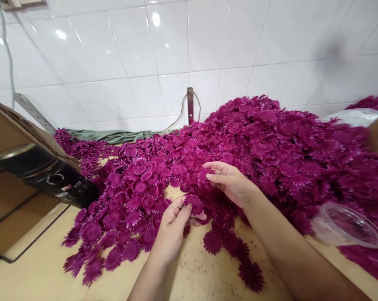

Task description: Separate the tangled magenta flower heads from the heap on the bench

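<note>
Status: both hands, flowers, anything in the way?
Left hand: grip on one flower. Right hand: at the pile, grip unclear. Bottle left, tub right; neither between hands.

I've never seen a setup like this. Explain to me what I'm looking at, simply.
There is no machine here: these are a person's two bare hands, seen from a camera worn on that person's head, looking forward and down. The left hand holds a round magenta flower piece with a fringed edge between thumb and fingers. The right hand is at the heap and seems to pinch another, though it blends into those behind. The large heap of similar magenta pieces lies on a pale yellow surface, before a white tiled wall. To the left is a black cylindrical bottle; to the right, a clear round plastic tub.
</note>
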The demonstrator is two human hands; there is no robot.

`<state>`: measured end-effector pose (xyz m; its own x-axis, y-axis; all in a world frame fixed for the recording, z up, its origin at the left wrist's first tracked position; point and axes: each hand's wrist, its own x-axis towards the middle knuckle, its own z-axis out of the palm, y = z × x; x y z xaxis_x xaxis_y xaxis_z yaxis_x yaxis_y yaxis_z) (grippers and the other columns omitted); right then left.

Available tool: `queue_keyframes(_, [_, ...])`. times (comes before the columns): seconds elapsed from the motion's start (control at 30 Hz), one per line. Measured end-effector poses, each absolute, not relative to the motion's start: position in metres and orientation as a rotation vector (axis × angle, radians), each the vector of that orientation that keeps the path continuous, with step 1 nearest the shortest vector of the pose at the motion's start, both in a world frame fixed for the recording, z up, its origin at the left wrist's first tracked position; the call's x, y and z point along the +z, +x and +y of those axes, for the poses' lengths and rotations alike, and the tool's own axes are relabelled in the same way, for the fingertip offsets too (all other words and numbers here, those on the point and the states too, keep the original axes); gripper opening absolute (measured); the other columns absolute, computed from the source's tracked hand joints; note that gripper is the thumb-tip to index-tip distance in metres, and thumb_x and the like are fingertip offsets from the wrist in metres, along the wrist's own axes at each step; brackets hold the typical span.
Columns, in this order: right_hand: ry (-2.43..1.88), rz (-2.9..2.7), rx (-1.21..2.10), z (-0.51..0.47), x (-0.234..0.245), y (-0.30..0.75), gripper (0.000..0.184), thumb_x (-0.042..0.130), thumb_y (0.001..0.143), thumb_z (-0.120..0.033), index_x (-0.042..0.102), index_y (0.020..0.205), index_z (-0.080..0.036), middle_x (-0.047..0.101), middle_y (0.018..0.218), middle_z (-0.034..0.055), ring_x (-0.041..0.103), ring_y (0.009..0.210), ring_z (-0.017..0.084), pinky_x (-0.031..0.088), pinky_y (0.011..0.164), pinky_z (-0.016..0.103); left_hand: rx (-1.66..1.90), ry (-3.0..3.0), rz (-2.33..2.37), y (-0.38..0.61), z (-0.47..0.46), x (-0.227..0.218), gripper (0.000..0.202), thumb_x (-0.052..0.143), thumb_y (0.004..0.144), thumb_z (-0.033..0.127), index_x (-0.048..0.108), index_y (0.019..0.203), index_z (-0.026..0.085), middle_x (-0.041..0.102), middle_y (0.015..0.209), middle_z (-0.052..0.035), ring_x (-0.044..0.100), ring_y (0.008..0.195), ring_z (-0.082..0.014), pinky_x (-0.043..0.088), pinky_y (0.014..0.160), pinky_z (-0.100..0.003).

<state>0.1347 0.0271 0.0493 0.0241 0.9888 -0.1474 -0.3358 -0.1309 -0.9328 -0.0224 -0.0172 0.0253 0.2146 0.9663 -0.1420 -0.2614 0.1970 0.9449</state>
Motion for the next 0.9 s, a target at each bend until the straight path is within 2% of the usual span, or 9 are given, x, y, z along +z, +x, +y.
queue_keyframes(0.1, [-1.069,-0.92,1.337,0.026,0.049,0.133,0.036,0.074,0.049,-0.019,0.061,0.082,-0.017,0.054,0.06,-0.0065,0.048,0.056,0.007,0.037,0.055,0.022,1.089,0.969,0.946,-0.024,-0.015,0.022,0.021,0.066,0.066,0.033,0.062,0.074,0.014,0.065,0.062,-0.0028,0.06,0.053,-0.013,0.044,0.05,-0.022])
queue_keyframes(0.2, [-1.097,-1.005,1.211,0.026,0.046,0.131,0.027,0.07,0.054,-0.025,0.058,0.076,-0.016,0.044,0.049,-0.0095,0.037,0.047,0.005,0.029,0.049,0.021,1.111,0.979,0.932,-0.029,-0.014,0.021,0.02,0.066,0.066,0.032,0.062,0.073,0.014,0.064,0.059,-0.002,0.059,0.053,-0.0125,0.045,0.051,-0.021])
queue_keyframes(0.3, [-1.132,-1.086,1.141,0.026,0.044,0.128,0.022,0.066,0.057,-0.027,0.055,0.074,-0.017,0.04,0.048,-0.0101,0.032,0.045,0.005,0.023,0.046,0.022,1.151,0.973,0.928,-0.034,-0.012,0.025,0.019,0.065,0.067,0.032,0.063,0.073,0.014,0.064,0.061,-0.0023,0.06,0.057,-0.0129,0.046,0.053,-0.022])
queue_keyframes(0.43, [-1.168,-1.111,1.156,0.023,0.046,0.122,0.019,0.062,0.058,-0.024,0.052,0.074,-0.018,0.034,0.046,-0.0117,0.025,0.042,0.005,0.018,0.043,0.022,1.202,0.933,0.9,-0.034,-0.007,0.034,0.028,0.063,0.067,0.042,0.06,0.068,0.014,0.064,0.065,-0.0033,0.06,0.06,-0.0144,0.047,0.049,-0.023])
queue_keyframes(0.5, [-1.15,-1.13,1.201,0.02,0.048,0.118,0.022,0.063,0.058,-0.023,0.051,0.076,-0.018,0.037,0.048,-0.0114,0.028,0.043,0.005,0.021,0.044,0.022,1.21,0.933,0.927,-0.029,-0.004,0.036,0.028,0.065,0.066,0.042,0.059,0.069,0.015,0.063,0.065,-0.0014,0.058,0.058,-0.0127,0.045,0.048,-0.021])
queue_keyframes(0.63, [-1.038,-1.177,1.336,0.017,0.051,0.114,0.027,0.066,0.059,-0.025,0.052,0.081,-0.019,0.046,0.056,-0.0088,0.04,0.051,0.007,0.031,0.051,0.022,1.322,1.053,1.021,-0.015,0.005,0.032,0.018,0.069,0.062,0.026,0.061,0.074,0.016,0.062,0.066,0.0023,0.055,0.06,-0.0091,0.044,0.057,-0.02])
queue_keyframes(0.73, [-0.995,-1.166,1.375,0.017,0.049,0.115,0.029,0.069,0.059,-0.028,0.052,0.081,-0.018,0.045,0.054,-0.0093,0.039,0.05,0.006,0.031,0.052,0.022,1.375,1.19,1.072,-0.011,0.011,0.028,0.012,0.069,0.06,0.019,0.061,0.067,0.015,0.058,0.061,0.0041,0.051,0.058,-0.0081,0.041,0.058,-0.019])
queue_keyframes(0.9, [-0.983,-1.082,1.412,0.019,0.049,0.129,0.032,0.072,0.057,-0.029,0.054,0.08,-0.018,0.047,0.054,-0.0087,0.04,0.05,0.006,0.032,0.052,0.022,1.47,1.044,1.157,-0.021,0.021,0.021,0.018,0.071,0.059,0.022,0.054,0.063,0.016,0.054,0.053,0.0072,0.047,0.05,-0.0062,0.039,0.053,-0.018])
